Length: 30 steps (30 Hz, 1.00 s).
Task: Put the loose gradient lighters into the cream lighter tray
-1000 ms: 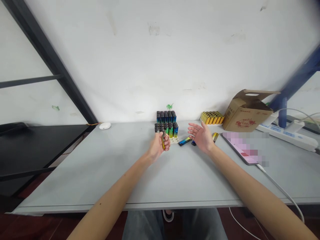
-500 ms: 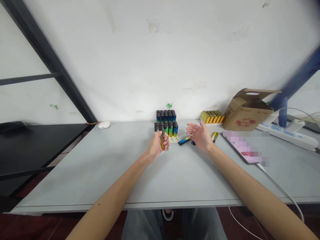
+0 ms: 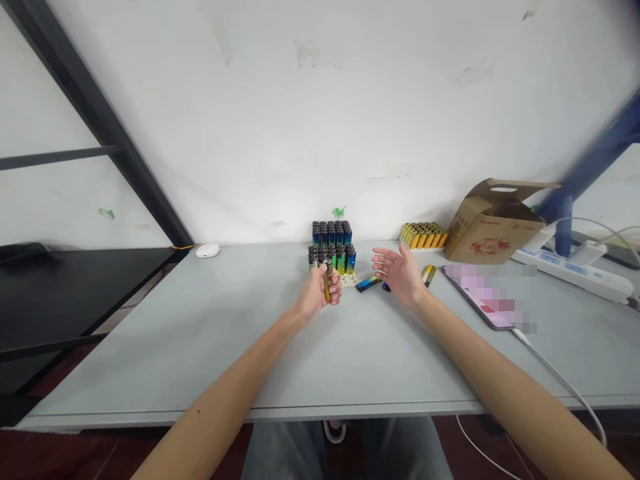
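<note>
In the head view, the left hand (image 3: 316, 292) is curled around a yellow lighter (image 3: 327, 291) with a dark top — held roughly upright, thumb by its upper end — just in front of the near group of lighters (image 3: 346, 261). Those stand upright in rows, green and blue ones showing at the right, and a pale rack (image 3: 349, 281) shows at their front edge. Behind them, closer to the wall (image 3: 260, 133), stands a group of dark-blue lighters (image 3: 331, 233). The right hand (image 3: 399, 272) is open, its fingers loosely spread and its palm turned toward the left hand, the two well apart. A blue lighter (image 3: 369, 283) lies flat between the hands, and a yellow piece (image 3: 429, 275) shows past the right wrist, partly hidden. Farther right on the grey table (image 3: 200, 347), a block of yellow cylinders (image 3: 425, 235) stands beside an open cardboard box (image 3: 487, 240); a phone (image 3: 477, 293) lies nearer, plugged into a white cable (image 3: 556, 375). A white power strip (image 3: 595, 275) lies beyond the phone — and a small white case (image 3: 207, 251) sits at the far left.
</note>
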Each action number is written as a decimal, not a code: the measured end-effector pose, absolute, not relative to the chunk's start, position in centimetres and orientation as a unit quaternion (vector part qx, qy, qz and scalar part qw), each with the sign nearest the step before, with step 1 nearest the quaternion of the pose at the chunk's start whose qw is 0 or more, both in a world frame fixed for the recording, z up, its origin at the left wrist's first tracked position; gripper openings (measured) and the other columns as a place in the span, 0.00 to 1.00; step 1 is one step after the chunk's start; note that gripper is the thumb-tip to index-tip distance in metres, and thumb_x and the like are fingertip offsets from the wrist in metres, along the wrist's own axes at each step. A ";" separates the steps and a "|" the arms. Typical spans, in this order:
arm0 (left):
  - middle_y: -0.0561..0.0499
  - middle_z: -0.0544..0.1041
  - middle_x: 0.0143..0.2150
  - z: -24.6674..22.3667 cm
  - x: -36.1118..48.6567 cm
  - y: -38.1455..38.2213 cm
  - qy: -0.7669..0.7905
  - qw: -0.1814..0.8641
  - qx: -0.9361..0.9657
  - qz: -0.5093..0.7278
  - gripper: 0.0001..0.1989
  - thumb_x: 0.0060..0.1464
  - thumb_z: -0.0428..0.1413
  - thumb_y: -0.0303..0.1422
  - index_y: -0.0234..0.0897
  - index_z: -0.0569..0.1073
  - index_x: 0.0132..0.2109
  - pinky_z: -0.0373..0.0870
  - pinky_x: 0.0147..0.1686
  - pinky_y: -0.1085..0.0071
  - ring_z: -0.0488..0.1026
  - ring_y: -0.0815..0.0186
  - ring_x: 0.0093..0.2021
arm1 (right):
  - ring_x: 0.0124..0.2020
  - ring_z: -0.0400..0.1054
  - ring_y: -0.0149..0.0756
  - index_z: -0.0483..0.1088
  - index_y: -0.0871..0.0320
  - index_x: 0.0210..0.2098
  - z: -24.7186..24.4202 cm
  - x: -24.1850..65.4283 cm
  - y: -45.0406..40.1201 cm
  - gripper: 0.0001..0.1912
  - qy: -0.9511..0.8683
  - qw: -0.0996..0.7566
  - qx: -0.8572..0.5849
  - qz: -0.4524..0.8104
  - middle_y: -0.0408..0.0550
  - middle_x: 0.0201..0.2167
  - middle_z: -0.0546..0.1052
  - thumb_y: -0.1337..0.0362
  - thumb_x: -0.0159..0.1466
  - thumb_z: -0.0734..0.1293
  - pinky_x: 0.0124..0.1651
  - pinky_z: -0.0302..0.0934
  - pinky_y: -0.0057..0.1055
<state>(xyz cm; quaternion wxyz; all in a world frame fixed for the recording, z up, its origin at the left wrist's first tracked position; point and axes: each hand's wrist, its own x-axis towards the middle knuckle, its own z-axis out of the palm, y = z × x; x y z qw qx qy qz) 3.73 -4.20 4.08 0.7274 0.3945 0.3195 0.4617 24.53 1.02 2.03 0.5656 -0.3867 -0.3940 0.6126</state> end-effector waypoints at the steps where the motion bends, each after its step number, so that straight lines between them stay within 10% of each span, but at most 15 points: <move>1: 0.56 0.53 0.22 4.0 3.7 -4.2 0.316 0.730 0.395 0.460 0.20 0.64 0.36 0.38 0.37 0.59 0.25 0.59 0.21 0.77 0.54 0.71 0.20 | 0.30 0.68 0.35 0.74 0.54 0.35 2.0 24.5 1.0 0.26 -0.398 0.563 -0.386 0.613 0.48 0.30 0.75 0.42 0.64 0.55 0.31 0.62 0.30; 21: 0.55 0.59 0.24 3.8 3.8 -4.5 0.261 0.741 0.420 0.454 0.24 0.62 0.43 0.52 0.36 0.64 0.30 0.62 0.22 0.75 0.60 0.71 0.22 | 0.29 0.67 0.34 0.75 0.54 0.35 2.1 24.3 0.9 0.25 -0.414 0.558 -0.377 0.613 0.47 0.29 0.75 0.43 0.64 0.56 0.33 0.61 0.31; 30: 0.43 0.74 0.42 3.7 3.4 -4.9 0.252 0.719 0.537 0.361 0.14 0.58 0.57 0.41 0.34 0.72 0.41 0.74 0.42 0.60 0.75 0.57 0.46 | 0.37 0.69 0.36 0.77 0.54 0.41 2.3 23.7 -0.5 0.15 -0.561 0.484 -0.334 0.583 0.47 0.37 0.77 0.53 0.60 0.68 0.41 0.63 0.32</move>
